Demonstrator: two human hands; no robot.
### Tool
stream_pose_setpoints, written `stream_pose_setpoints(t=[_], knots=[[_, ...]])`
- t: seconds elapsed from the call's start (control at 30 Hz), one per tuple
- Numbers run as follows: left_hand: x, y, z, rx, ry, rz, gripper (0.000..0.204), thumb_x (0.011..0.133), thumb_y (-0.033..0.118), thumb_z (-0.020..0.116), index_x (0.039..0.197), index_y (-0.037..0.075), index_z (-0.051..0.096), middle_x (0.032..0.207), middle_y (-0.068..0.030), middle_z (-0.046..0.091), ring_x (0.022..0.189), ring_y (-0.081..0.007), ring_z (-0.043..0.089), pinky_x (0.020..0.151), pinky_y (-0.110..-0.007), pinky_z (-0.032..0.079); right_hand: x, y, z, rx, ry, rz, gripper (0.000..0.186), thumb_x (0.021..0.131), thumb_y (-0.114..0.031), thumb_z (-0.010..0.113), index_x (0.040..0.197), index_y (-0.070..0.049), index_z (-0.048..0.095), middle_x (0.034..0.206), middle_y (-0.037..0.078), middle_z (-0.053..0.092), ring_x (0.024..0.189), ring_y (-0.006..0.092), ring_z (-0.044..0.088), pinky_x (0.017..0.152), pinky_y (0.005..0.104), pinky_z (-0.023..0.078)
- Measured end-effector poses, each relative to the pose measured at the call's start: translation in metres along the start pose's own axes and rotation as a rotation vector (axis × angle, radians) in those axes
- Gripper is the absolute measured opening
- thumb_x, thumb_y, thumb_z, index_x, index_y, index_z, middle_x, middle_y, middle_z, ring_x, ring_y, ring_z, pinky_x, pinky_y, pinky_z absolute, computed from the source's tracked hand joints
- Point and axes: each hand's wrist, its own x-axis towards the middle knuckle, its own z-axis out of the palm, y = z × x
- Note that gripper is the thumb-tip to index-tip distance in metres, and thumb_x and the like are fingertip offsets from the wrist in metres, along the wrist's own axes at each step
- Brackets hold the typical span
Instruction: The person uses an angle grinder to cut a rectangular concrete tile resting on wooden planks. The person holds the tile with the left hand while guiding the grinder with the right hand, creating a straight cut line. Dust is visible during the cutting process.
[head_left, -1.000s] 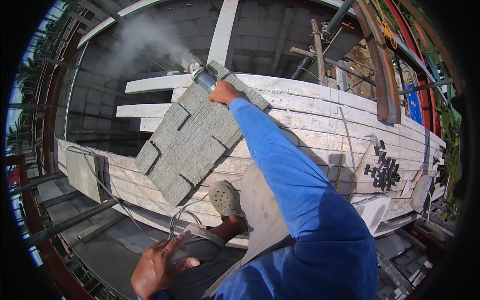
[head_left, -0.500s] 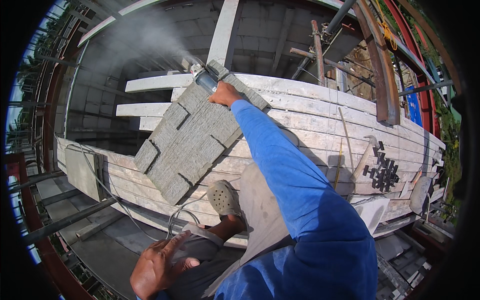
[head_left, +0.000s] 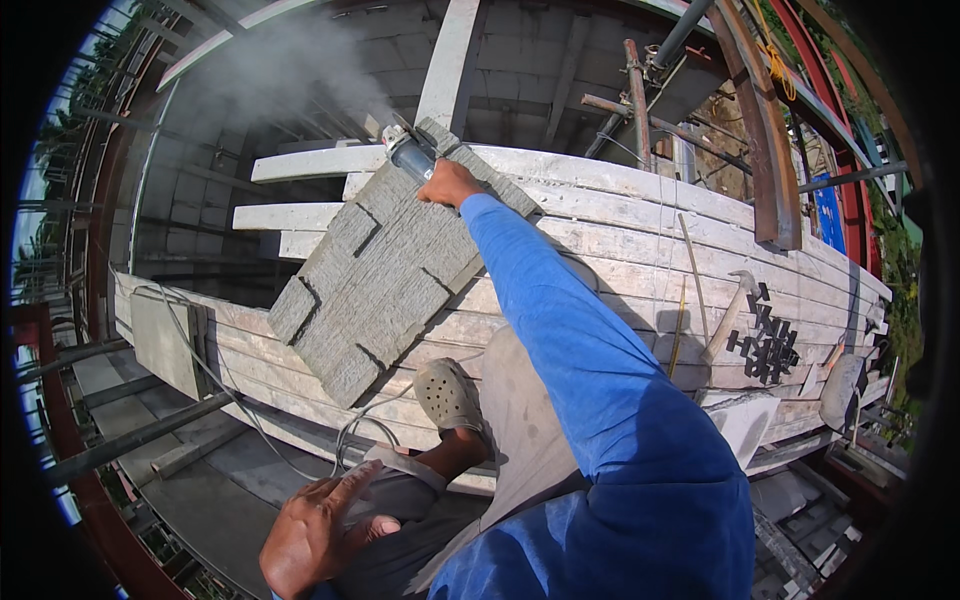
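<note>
My right hand (head_left: pixel 449 185) is wrapped round the body of an angle grinder (head_left: pixel 411 159). The tool's head is at the far edge of a grey, rough-faced stone panel (head_left: pixel 385 265) with stepped edges and raised blocks. Pale dust streams from the grinder toward the far left; its disc is mostly hidden. The panel lies slanted across whitish planks (head_left: pixel 580 235). At the lower left, my left hand (head_left: pixel 318 530) rests over my bent knee, fingers loosely stretched, thumb apart, with nothing in it.
A grey cord (head_left: pixel 215 375) loops over the planks' near edge beside my clog (head_left: pixel 447 395). To the right lie a hammer (head_left: pixel 730 320), a heap of small black pieces (head_left: pixel 768 345) and a thin stick (head_left: pixel 693 270). Gaps drop away beyond the planks and at the near left.
The dust cloud has spread and shifted shape at the far left. Both hands, the grinder and the panel stay almost where they were.
</note>
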Motion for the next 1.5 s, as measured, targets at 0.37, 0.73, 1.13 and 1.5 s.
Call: stream_pose_setpoints(t=[0.37, 0.73, 1.13, 1.5], knots=[[-0.001, -0.002, -0.001, 0.007, -0.005, -0.003, 0.081, 0.09, 0.059, 0.084, 0.148, 0.006, 0.067, 0.111, -0.0273, 0.078, 0.104, -0.0463, 0.077, 0.09, -0.048, 0.06, -0.01, 0.001, -0.005, -0.001, -0.033, 0.018, 0.073, 0.075, -0.037, 0.092, 0.135, 0.0, 0.073, 0.136, 0.025, 0.075, 0.126, 0.0383, 0.074, 0.109, 0.0443, 0.058], [0.002, -0.004, -0.002, 0.03, 0.014, 0.067, 0.083, 0.087, 0.059, 0.085, 0.147, 0.005, 0.067, 0.108, -0.029, 0.077, 0.101, -0.0474, 0.077, 0.085, -0.049, 0.061, -0.007, 0.002, -0.005, -0.037, -0.021, 0.025, 0.072, 0.076, -0.037, 0.092, 0.135, 0.001, 0.073, 0.136, 0.024, 0.075, 0.126, 0.0377, 0.074, 0.11, 0.0442, 0.058], [0.004, 0.0, -0.009, 0.056, -0.042, 0.045, 0.081, 0.088, 0.056, 0.085, 0.147, 0.003, 0.067, 0.113, -0.0275, 0.078, 0.107, -0.0456, 0.077, 0.091, -0.047, 0.06, -0.016, 0.009, -0.004, 0.002, -0.02, 0.018, 0.074, 0.075, -0.037, 0.092, 0.136, 0.002, 0.072, 0.136, 0.025, 0.075, 0.126, 0.0388, 0.074, 0.109, 0.045, 0.058], [0.004, 0.001, -0.007, 0.073, -0.04, 0.059, 0.08, 0.088, 0.055, 0.085, 0.146, 0.002, 0.068, 0.111, -0.0244, 0.079, 0.106, -0.0435, 0.077, 0.093, -0.046, 0.059, -0.012, 0.009, -0.007, -0.029, -0.044, 0.015, 0.073, 0.074, -0.038, 0.093, 0.132, 0.002, 0.075, 0.132, 0.025, 0.076, 0.123, 0.0374, 0.075, 0.107, 0.0445, 0.059]])
